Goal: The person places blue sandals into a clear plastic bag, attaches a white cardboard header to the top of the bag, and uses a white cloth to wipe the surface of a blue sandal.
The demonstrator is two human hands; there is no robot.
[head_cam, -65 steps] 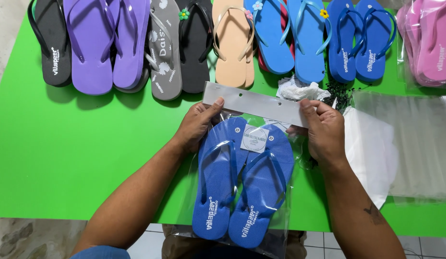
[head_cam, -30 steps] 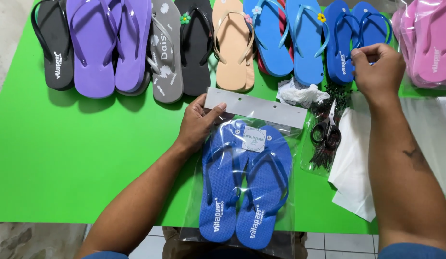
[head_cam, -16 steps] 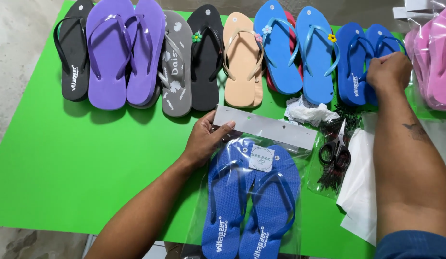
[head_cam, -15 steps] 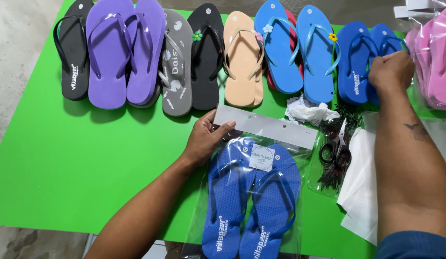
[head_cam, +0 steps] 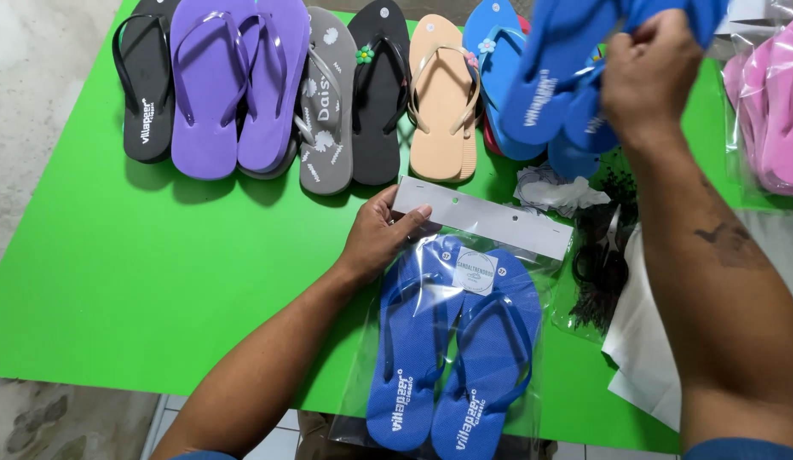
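Lifting blue sandals (head_cam: 554,81), right hand (head_cam: 652,72); left hand (head_cam: 381,234) touching bagged pair (head_cam: 456,341)

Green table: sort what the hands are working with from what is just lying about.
In hand:
- left hand on the bagged blue flip-flops
- right hand lifting a loose blue pair

Lying about:
- purple pair
- black flip-flop
- grey flip-flop
- peach pair
- bagged pink pair
- scissors

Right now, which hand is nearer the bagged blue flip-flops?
Left. The left hand rests on the top of the bagged blue flip-flops; the right hand is raised apart, holding loose blue flip-flops.
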